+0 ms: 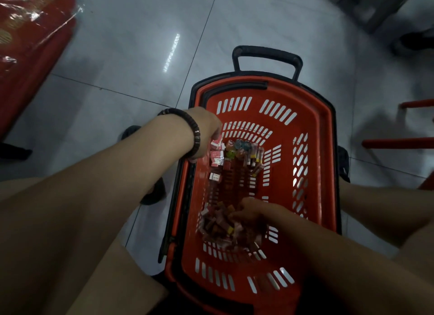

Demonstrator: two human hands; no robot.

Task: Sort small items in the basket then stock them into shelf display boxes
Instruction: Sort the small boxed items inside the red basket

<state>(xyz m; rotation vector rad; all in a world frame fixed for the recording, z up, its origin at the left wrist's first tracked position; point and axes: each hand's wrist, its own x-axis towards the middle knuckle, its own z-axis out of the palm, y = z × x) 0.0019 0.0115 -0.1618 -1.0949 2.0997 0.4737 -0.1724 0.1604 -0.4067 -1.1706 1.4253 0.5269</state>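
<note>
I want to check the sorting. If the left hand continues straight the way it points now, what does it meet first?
Most likely the small red-and-white boxes just beyond the left hand in the basket; depth is unclear.

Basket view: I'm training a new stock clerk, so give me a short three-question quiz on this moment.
1. True or false: the red basket stands on a table.
2. Which hand wears the dark bead bracelet? A) left B) right
3. Fill in: the right hand is at the pile of small items at the ___ end of the basket, the left hand at the small boxes at the far end.

Key: 1 false, it stands on the tiled floor. 2 A. 3 near.
</note>
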